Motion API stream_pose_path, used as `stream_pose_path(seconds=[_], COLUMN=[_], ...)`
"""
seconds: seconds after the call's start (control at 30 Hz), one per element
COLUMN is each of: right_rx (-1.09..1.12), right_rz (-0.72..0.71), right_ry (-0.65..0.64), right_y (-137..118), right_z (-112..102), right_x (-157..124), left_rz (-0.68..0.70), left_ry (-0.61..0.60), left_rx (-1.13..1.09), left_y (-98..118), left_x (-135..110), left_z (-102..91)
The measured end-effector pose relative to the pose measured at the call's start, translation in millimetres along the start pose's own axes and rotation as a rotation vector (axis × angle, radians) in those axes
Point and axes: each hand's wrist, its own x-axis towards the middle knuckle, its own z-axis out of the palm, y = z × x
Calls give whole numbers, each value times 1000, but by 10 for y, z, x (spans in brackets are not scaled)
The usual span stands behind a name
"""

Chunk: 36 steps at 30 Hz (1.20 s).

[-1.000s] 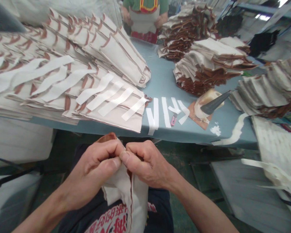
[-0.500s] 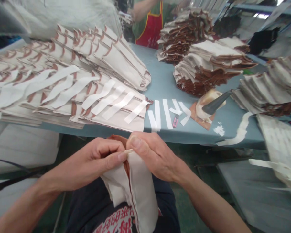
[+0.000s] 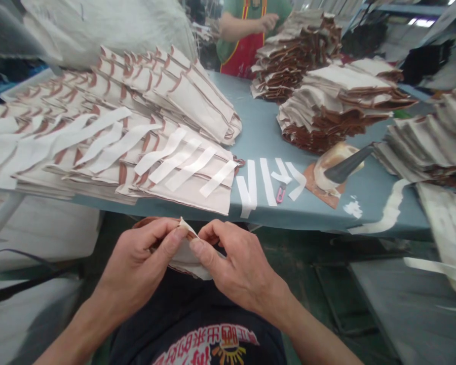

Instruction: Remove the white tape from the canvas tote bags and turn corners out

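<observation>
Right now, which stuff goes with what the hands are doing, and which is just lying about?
With the job:
Cloth, held in the left hand and right hand
Piles of similar cloth, probably

Seemingly just lying about:
Pink tool
Dark handle
White scraps
White strips, though I can't be sure about those

soft diffuse light, lamp (image 3: 422,23) glaring upper right, blurred edges
</observation>
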Motion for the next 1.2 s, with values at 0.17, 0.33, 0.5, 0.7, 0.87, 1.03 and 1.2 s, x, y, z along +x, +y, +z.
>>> stream_pose_path(seconds=[0.17, 0.33, 0.5, 0.7, 0.87, 1.03, 1.2], right_rx=[120, 266, 419, 523, 499, 491, 371], right_rz=[-17, 13, -101, -386, -378, -287, -199], right_ry=[-15, -2, 31, 67, 110, 76, 38], right_y=[79, 183, 248, 260, 305, 389, 388], right_z=[92, 191, 301, 390, 451, 421, 306], right_x=[19, 14, -26, -78, -128, -156, -163], left_rz=[2, 174, -42, -661, -708, -540, -365], left_ry=[41, 54, 4, -27, 81, 1, -183], left_rx=[67, 190, 2, -831, -961, -616, -180], left_y=[-20, -130, -108, 45, 79, -74, -191], left_x=[-91, -199, -262, -362, -376, -396, -427], left_z=[120, 167, 176, 416, 560, 428, 271])
